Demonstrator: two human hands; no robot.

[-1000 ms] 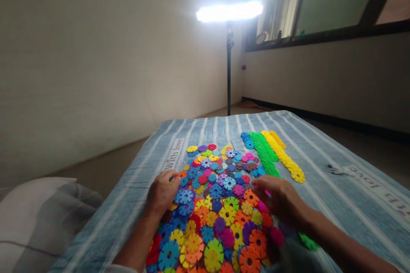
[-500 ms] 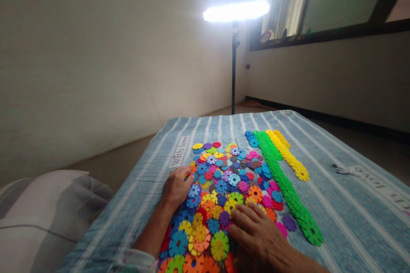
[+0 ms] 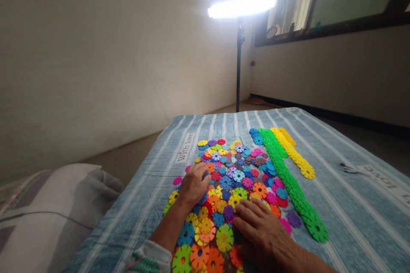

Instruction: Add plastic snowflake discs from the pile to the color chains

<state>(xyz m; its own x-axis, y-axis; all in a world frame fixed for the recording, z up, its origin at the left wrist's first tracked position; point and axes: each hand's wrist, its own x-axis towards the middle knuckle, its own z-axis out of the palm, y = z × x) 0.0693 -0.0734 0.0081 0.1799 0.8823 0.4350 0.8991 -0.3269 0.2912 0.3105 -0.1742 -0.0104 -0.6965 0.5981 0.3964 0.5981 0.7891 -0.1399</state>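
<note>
Notched plastic flower discs (image 3: 225, 237) in many colours lie spread in a loose layer over a striped cloth. My left hand (image 3: 194, 184) rests on the left side of this layer, fingers bent and thumb apart, with a dark blue disc showing in the gap. What lies beneath its palm is hidden. On the near right part of the discs, my right hand (image 3: 261, 229) lies palm down, fingers stretched out flat. To its right runs a long row of overlapping green discs (image 3: 290, 183). Beyond that is a shorter yellow row (image 3: 293, 153), and a few blue discs (image 3: 257, 137) sit at the far end.
The blue striped cloth (image 3: 144, 187) covers a raised surface. A white cable (image 3: 357, 170) lies on its right side. A lit lamp on a black stand (image 3: 238, 68) rises behind the far edge. Grey and white bedding (image 3: 54, 222) is at left.
My left hand has shifted right over the discs, uncovering pink, yellow and green ones at the left edge. My right hand stays about where it was on the discs. The view has turned slightly left.
</note>
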